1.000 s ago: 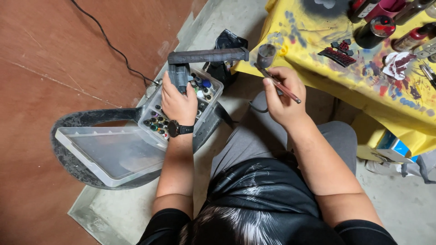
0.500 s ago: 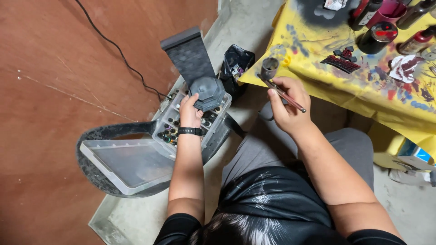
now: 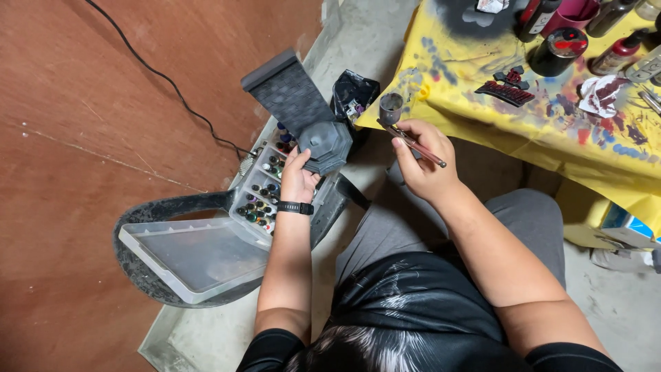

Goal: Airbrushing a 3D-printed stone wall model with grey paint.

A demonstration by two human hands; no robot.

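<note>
The left hand is gripping the grey model above the open paint case; the right hand is clamping the airbrush, which should be staying level and aimed squarely at the model's face

One grey model, one airbrush, one compartment box.

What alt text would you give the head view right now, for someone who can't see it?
A seated person's left hand holds up a grey model piece above an open clear case of small paint bottles, while the right hand holds an airbrush. A paint-spattered yellow table stands alongside.
</note>
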